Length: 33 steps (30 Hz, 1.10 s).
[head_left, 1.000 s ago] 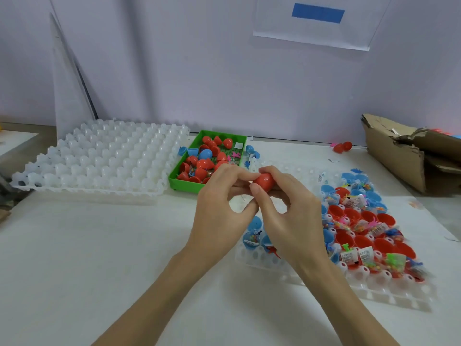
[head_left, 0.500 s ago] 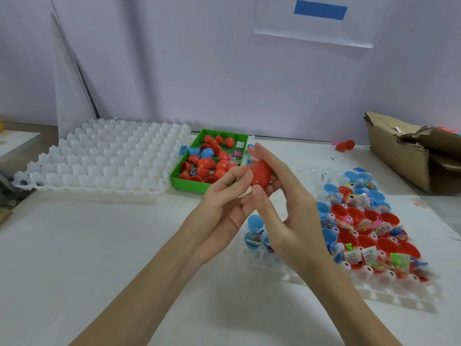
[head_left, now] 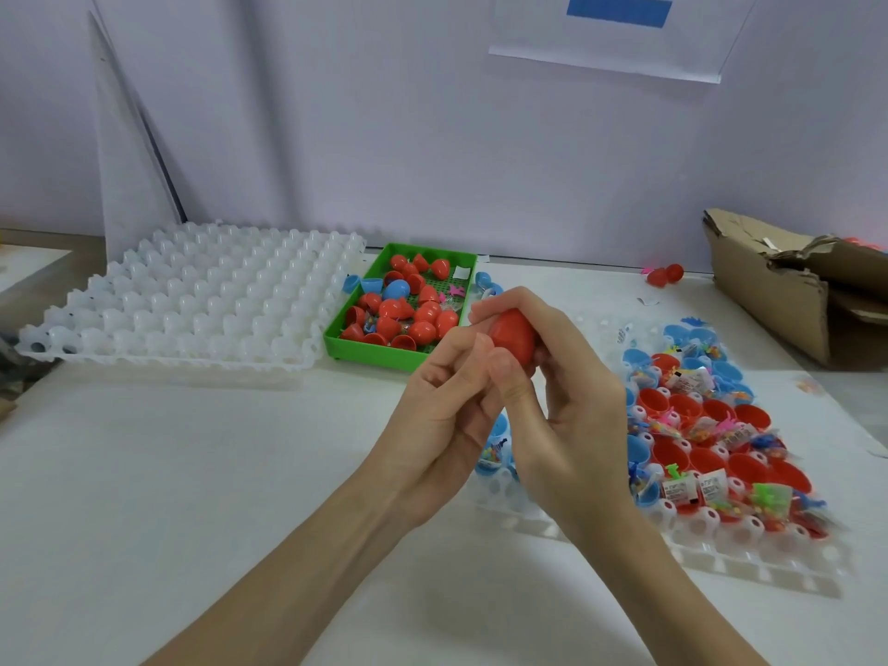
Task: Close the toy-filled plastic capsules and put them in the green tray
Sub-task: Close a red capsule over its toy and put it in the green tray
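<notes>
From the head camera we see the red capsule (head_left: 513, 335) held between both hands above the table, its long axis tilted, the upper end leaning away from us and slightly left, toward the green tray (head_left: 358, 350). Our right hand (head_left: 572, 401) wraps it from the right and behind, fingers curled over its far end, thumb pressing on its near lower side. Our left hand (head_left: 444, 415) meets it from the left and below, fingertips bent against its lower half; we judge the two halves are being squeezed together along that axis, though the seam is hidden. The tray lies just beyond and to the left of the hands, already holding red and blue capsules, so the left hand is the nearer one for the drop. To the right of the right hand, the white holder tray (head_left: 749, 555) carries open capsule halves (head_left: 696, 461) with packaged toys, waiting for lids.
</notes>
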{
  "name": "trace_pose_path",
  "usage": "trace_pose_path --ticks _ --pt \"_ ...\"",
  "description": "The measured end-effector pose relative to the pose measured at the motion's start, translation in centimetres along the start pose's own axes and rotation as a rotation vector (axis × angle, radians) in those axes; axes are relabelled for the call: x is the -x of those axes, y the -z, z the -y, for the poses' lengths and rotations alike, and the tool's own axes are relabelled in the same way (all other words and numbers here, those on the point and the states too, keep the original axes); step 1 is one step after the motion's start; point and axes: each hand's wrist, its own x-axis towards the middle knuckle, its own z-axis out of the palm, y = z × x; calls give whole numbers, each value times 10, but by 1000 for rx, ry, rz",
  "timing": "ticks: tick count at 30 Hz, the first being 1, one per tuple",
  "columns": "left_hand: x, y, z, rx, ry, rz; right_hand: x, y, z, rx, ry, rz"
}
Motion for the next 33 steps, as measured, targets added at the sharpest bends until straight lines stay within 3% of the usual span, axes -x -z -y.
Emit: trace_pose_path --ticks 13,18,24,29,33 --pt "2 -6 0 129 77 12 -2 1 -3 149 5 -46" --pt "0 -6 -9 228 94 -5 -2 0 -1 9 -132 -165" --pt "-6 -1 -13 -76 -146 -18 -3 2 -3 -36 -269 -254" --pt "-9 6 -22 -307 -277 -131 -5 6 -4 -101 -263 -167" --pt "-7 9 -25 -399 -334 -108 -5 8 -4 -82 -213 -143"
